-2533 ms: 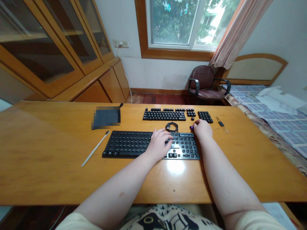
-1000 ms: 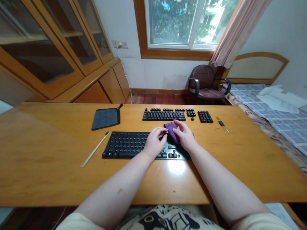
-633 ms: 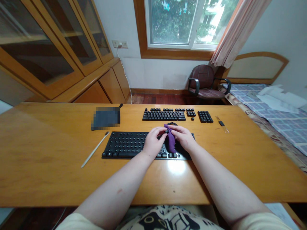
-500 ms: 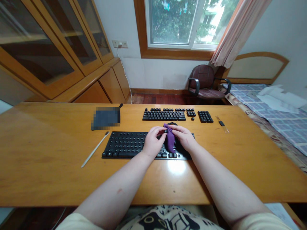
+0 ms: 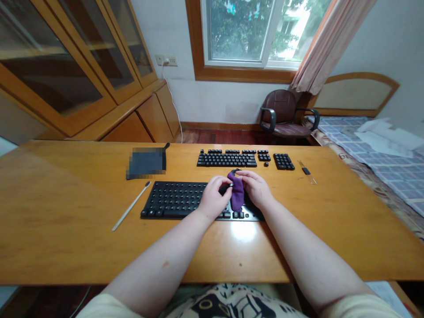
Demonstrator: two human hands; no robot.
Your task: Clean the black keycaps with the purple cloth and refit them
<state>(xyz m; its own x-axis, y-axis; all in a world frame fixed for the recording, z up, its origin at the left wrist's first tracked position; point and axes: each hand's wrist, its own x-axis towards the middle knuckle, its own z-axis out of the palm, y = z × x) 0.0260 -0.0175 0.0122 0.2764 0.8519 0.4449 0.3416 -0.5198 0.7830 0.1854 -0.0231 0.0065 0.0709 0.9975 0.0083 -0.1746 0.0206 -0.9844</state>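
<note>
My left hand (image 5: pixel 214 196) is closed in a pinch on a small dark keycap (image 5: pixel 231 184). Just right of it, my right hand (image 5: pixel 256 187) grips the top of a purple cloth (image 5: pixel 237 196), which hangs between the two hands and touches or nearly touches the keycap. Both hands are over a black keyboard (image 5: pixel 177 198) whose keys are mostly bare stems, with some keycaps still along its bottom row. The hands and cloth hide much of its right side.
Loose black keycaps (image 5: pixel 227 160) lie in keyboard order behind the hands, with a number-pad block (image 5: pixel 284 161) to their right. A wire keycap puller (image 5: pixel 306 171) lies farther right. On the left are a thin brush (image 5: pixel 131 206) and a dark pouch (image 5: pixel 146 163).
The cloth has spread wider and shifted slightly right, coming off the keycap, which now shows more at my left fingertips. My right fingers have moved up a little.
</note>
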